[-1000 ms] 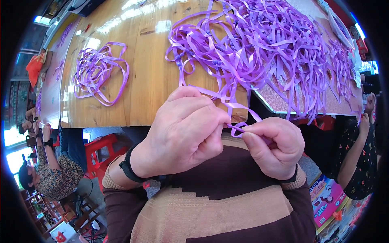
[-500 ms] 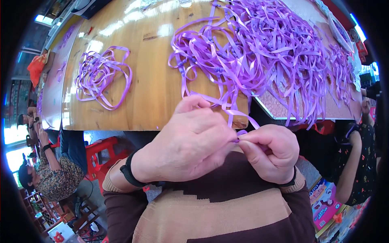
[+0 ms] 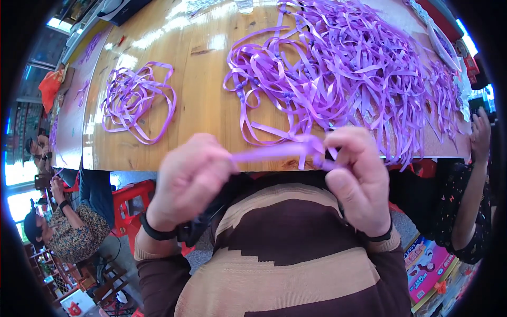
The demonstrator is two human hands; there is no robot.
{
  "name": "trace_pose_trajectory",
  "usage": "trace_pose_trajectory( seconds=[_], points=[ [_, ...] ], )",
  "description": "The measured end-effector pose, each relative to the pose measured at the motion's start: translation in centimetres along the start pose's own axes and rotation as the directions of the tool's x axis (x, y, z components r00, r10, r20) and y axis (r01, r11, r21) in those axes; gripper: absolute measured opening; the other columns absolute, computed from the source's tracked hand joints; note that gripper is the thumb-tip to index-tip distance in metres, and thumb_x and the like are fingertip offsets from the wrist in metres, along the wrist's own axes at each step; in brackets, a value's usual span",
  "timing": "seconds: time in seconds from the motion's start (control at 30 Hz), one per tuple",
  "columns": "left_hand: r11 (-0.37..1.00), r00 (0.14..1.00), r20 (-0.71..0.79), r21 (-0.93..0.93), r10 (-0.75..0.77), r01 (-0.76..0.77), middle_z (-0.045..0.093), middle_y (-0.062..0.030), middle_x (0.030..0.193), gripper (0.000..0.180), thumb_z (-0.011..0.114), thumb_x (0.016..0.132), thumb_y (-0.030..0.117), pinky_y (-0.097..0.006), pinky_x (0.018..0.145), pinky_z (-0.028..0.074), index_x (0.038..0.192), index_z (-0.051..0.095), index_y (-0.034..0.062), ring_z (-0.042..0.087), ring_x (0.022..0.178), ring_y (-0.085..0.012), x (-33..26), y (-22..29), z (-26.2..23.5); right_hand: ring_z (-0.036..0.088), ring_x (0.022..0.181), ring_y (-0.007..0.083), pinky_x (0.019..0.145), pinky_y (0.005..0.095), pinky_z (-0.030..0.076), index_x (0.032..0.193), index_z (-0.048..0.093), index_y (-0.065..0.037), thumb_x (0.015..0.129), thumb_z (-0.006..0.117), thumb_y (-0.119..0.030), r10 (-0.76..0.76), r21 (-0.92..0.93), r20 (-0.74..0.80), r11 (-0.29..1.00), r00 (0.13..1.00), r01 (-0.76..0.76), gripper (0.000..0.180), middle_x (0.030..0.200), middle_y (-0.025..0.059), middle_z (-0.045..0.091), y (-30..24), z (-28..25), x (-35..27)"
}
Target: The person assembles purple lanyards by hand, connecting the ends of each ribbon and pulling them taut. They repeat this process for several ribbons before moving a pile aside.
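Note:
A purple ribbon (image 3: pixel 269 154) stretches between my two hands over the table's front edge, smeared by motion. Its left end is pinched in my left hand (image 3: pixel 193 174), the fingers closed on it. My right hand (image 3: pixel 362 179) curls around the other part, thumb and forefinger close together with ribbon by their tips; a small loop or knot there is too blurred to make out. Just beyond my right hand lies a big tangled heap of purple ribbons (image 3: pixel 338 68), with small darker knots along some of them. A smaller loose coil of purple ribbon (image 3: pixel 140 100) lies on the left.
The wooden table (image 3: pixel 195 95) has shiny reflections. A clear cup (image 3: pixel 244 6) stands at its far edge. Red plastic stools (image 3: pixel 129 198) are below at the left. One person (image 3: pixel 79 227) sits at the far left, another (image 3: pixel 465 211) at the right beside a pink box (image 3: pixel 430 267).
My hands have moved apart from close together; the left went leftward, drawing the ribbon out straight. The right hand rose slightly. The person at the right has raised a hand.

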State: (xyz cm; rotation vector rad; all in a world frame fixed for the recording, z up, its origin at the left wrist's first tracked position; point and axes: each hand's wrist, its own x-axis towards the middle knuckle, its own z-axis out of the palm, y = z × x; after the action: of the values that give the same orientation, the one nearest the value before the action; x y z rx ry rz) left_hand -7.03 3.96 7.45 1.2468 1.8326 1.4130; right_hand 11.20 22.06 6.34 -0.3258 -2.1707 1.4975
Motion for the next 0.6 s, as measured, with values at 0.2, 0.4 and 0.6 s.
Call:
trace_pose_trajectory(
  seconds=[0.2, 0.4, 0.6],
  points=[
    [0.797, 0.839, -0.434, 0.604, 0.328, 0.001, 0.055, -0.0088, 0.086, 0.024, 0.05, 0.079, 0.006, -0.027, 0.071, 0.041, 0.101, 0.055, -0.0028, 0.05, 0.074, -0.0174, 2.1, -3.0, -0.8, 0.041, 0.068, 0.004, 0.06, 0.0166, 0.035, 0.116, 0.043, 0.004, 0.088, 0.051, -0.019, 0.27, 0.685, -0.039, 0.708, 0.962, -0.171, 0.037, 0.098, 0.006, 0.051, -0.9, -0.3, 0.4],
    [0.927, 0.946, 0.183, 0.221, 0.266, -0.304, 0.061, -0.0116, 0.086, 0.012, 0.054, 0.076, -0.002, -0.03, 0.069, 0.047, 0.085, 0.061, 0.0003, 0.059, 0.078, -0.0221, 1.6, 2.3, 2.4, 0.043, 0.063, 0.0078, 0.056, 0.021, 0.039, 0.112, 0.042, 0.005, 0.09, 0.045, -0.028, 0.286, 0.783, 0.02, 0.591, 0.958, -0.193, 0.04, 0.091, 0.0096, 0.05, -1.2, 0.3, 0.6],
    [0.967, 0.964, 0.163, 0.106, 0.212, -0.23, 0.055, -0.0119, 0.105, 0.021, 0.058, 0.078, 0.005, -0.036, 0.085, 0.04, 0.098, 0.057, 0.0044, 0.051, 0.099, -0.0268, 2.3, 1.9, 6.4, 0.049, 0.064, 0.01, 0.05, 0.0227, 0.041, 0.107, 0.045, 0.001, 0.08, 0.055, -0.005, 0.204, 0.878, 0.078, 0.45, 0.976, -0.165, 0.03, 0.088, 0.009, 0.048, -1.8, 0.5, 0.8]
  ],
)
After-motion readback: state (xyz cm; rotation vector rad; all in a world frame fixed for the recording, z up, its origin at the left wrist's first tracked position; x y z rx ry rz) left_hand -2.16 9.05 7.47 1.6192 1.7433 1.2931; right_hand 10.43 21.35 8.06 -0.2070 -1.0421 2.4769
